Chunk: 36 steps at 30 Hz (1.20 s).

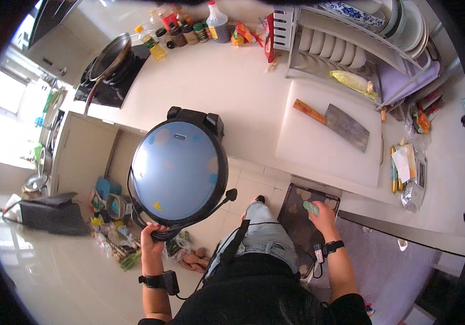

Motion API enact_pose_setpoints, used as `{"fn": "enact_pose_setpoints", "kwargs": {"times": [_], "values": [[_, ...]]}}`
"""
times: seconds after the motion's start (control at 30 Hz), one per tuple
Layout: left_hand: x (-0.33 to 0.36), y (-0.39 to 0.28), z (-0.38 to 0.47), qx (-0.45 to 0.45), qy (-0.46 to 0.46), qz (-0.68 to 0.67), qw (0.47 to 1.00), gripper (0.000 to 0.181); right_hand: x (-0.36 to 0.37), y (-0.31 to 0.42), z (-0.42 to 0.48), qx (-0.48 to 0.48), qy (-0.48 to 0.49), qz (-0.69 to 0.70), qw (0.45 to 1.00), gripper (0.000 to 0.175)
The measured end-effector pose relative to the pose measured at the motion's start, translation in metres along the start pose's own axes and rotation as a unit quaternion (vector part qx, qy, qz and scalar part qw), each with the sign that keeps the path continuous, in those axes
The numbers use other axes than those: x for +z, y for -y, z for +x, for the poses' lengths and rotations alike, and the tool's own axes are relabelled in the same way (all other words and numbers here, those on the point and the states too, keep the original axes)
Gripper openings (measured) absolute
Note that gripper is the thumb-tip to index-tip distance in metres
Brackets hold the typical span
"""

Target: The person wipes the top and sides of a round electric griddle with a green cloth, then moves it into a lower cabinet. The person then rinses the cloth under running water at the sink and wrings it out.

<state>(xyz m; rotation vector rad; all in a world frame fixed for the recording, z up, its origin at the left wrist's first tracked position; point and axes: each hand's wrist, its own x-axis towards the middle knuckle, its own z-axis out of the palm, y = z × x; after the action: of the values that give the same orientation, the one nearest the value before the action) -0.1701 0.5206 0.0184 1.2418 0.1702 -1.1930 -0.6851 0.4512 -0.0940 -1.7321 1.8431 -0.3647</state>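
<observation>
My left hand (153, 237) grips the front handle of a round electric griddle (179, 170), whose blue lid faces up and is closed. The griddle's hinged far end overlaps the counter edge in view, while its near part hangs over the floor. Its black power cord runs around the rim and bunches by the handle, and the plug (230, 194) sticks out at the right. Off to the right, low beside my leg, my right hand (322, 217) holds a crumpled green cloth (311, 208).
A cleaver (344, 126) lies on a white cutting board (326, 154) at the counter's right. Behind it stands a dish rack (330, 69) with bowls. A frying pan (110, 57) sits on the hob, its handle reaching past the counter edge. Bagged vegetables (122, 243) lie on the floor.
</observation>
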Motion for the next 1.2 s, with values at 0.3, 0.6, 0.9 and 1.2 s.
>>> {"fn": "enact_pose_setpoints", "kwargs": {"times": [0.3,0.6,0.9,1.2], "values": [[-0.037,0.079,-0.121,0.019,-0.063,-0.086,0.994,0.014,-0.04,-0.049,-0.032,-0.087,0.018,-0.021,0.996,0.029],[-0.096,0.196,-0.166,-0.021,-0.222,0.027,0.974,0.009,-0.05,-0.064,0.037,-0.137,0.103,-0.083,0.982,0.065],[-0.117,0.375,-0.177,-0.143,-0.39,0.055,0.908,0.012,-0.001,-0.099,0.074,-0.148,0.105,-0.159,0.97,0.058],[-0.146,0.486,-0.235,-0.224,-0.439,-0.035,0.869,0.009,0.04,-0.049,-0.003,-0.052,0.183,-0.011,0.982,0.086]]}}
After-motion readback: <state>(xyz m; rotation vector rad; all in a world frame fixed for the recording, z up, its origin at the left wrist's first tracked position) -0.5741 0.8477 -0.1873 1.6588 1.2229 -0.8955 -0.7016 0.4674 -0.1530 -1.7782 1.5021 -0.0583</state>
